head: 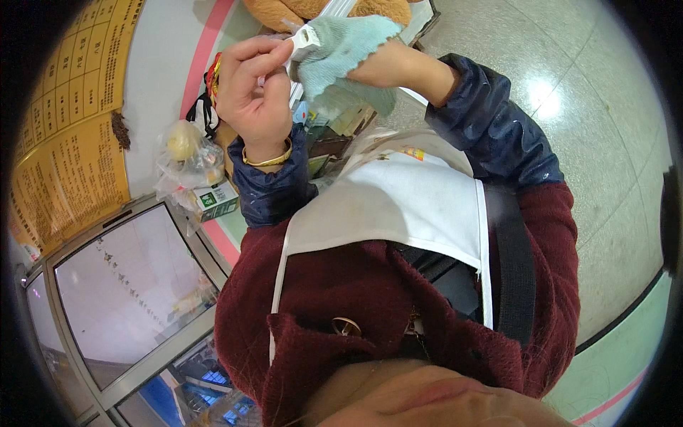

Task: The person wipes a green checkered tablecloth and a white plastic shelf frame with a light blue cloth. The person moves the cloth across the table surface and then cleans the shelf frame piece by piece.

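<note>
My left hand (256,85) pinches the end of a white plastic piece (305,40) between thumb and forefinger. The piece has a small dark hole near that end. A pale blue-green knitted cloth (347,48) is bunched against it, gripped by my right hand (380,63), whose fingers are mostly hidden under the fabric. Beyond the cloth, a long white or clear plastic strip (339,7) runs towards the top edge; whether it joins the white piece is hidden. Over my dark red top hangs a white apron (395,203).
A brown plush toy (272,13) lies past my hands. On the left are a clear plastic bag (184,152) with a round yellow thing inside and a small printed carton (216,200). A gold printed board (74,96) is on the wall above a metal-framed window (133,299). Tiled floor (576,69) spreads right.
</note>
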Motion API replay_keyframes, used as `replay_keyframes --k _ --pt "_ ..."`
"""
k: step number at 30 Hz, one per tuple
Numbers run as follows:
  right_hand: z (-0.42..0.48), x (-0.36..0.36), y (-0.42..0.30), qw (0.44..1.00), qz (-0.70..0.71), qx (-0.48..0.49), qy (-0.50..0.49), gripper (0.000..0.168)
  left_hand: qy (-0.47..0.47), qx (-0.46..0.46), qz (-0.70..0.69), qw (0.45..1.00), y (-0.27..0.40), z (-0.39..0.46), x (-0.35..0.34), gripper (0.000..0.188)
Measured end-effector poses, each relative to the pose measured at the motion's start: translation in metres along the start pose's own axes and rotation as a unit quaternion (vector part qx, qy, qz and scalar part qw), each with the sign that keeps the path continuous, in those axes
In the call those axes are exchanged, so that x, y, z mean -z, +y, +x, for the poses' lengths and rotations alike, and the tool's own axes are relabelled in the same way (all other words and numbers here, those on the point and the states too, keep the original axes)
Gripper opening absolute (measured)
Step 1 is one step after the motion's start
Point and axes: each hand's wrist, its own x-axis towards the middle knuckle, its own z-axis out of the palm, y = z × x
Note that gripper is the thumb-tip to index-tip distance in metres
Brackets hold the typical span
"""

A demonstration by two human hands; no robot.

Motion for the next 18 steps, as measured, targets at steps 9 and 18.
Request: replay_keyframes --k 9,18 --pt "-0.100 -0.058 0.008 0.871 0.205 -0.413 -0.168 0.043 0.017 0.008 0.096 0.995 -0.012 -0.009 0.003 0.035" --pt "-0.122 -0.081 -0.006 0.869 0.200 -0.434 -0.125 0.051 0.070 -0.006 0.063 0.996 -0.019 -0.014 0.009 0.018"
